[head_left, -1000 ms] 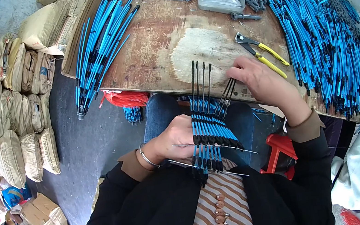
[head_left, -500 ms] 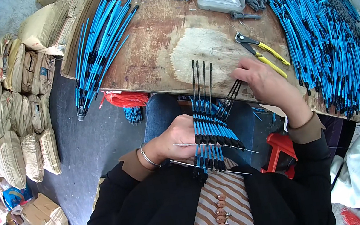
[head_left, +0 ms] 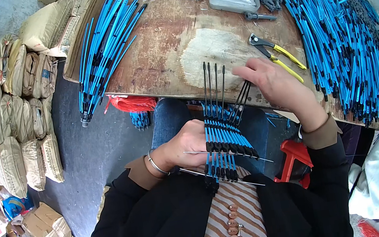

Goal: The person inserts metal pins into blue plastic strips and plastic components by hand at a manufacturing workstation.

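Blue rod bundle [head_left: 222, 138] frame centre, long axis vertical; your left hand [head_left: 186, 143] clamps it, right hand [head_left: 275, 83] pinches upper-right tips.

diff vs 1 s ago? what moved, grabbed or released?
Little changed. The right hand shifted slightly at the fanned black tips of the rods on that side, its fingers staying on them. Nothing was picked up or released. The left hand still clamps the row of blue-and-black rods threaded on thin wires. The yellow-handled pliers, the blue rod bundle and the big rod pile lie as before.
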A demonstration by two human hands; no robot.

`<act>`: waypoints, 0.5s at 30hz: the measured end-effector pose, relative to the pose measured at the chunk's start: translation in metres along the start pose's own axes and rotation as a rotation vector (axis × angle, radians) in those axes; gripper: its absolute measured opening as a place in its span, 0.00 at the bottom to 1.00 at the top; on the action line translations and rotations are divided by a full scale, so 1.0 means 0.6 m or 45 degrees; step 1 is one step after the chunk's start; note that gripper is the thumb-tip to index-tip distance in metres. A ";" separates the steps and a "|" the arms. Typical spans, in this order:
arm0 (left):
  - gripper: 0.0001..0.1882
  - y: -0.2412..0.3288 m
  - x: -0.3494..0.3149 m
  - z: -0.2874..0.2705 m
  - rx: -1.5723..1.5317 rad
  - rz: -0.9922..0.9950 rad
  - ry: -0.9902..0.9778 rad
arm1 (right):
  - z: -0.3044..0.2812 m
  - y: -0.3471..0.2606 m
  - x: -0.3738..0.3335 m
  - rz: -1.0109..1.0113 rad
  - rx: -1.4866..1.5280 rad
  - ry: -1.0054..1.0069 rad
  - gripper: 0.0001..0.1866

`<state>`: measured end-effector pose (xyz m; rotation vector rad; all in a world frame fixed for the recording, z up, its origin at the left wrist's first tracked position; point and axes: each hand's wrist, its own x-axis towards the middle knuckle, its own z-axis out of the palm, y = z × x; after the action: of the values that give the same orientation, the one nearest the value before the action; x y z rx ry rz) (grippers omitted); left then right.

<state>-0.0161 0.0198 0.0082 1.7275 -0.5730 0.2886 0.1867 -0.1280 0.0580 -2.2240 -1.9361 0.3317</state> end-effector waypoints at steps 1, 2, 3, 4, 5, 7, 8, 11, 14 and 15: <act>0.09 0.000 0.000 0.000 0.004 -0.002 -0.011 | -0.001 -0.006 0.006 -0.002 -0.064 -0.030 0.15; 0.09 0.000 0.000 0.000 0.003 -0.001 -0.011 | -0.003 -0.009 0.011 -0.003 -0.130 -0.059 0.16; 0.09 -0.001 -0.001 0.000 -0.011 0.002 -0.010 | -0.005 -0.010 0.015 -0.003 -0.130 -0.059 0.16; 0.10 -0.002 -0.002 0.001 -0.025 0.006 -0.010 | -0.008 -0.011 0.019 0.002 -0.132 -0.076 0.16; 0.10 -0.002 -0.003 0.001 -0.038 0.010 -0.010 | -0.010 -0.011 0.022 0.008 -0.134 -0.093 0.16; 0.11 0.001 -0.003 -0.002 -0.032 -0.007 -0.012 | -0.010 -0.009 0.021 0.011 -0.138 -0.111 0.16; 0.13 0.002 -0.003 -0.004 -0.025 -0.024 -0.015 | -0.006 -0.005 0.015 0.010 -0.120 -0.088 0.16; 0.15 0.001 -0.006 -0.005 -0.001 -0.078 -0.056 | -0.002 0.000 0.006 0.007 -0.086 -0.042 0.15; 0.15 -0.004 -0.012 0.000 0.030 -0.155 -0.136 | -0.005 -0.003 0.006 0.020 -0.063 -0.026 0.13; 0.13 -0.006 -0.012 0.002 -0.015 -0.127 -0.083 | -0.005 -0.002 0.008 0.019 -0.062 -0.026 0.13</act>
<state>-0.0202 0.0205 0.0013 1.7535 -0.5326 0.1586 0.1867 -0.1231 0.0611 -2.2751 -1.9594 0.3142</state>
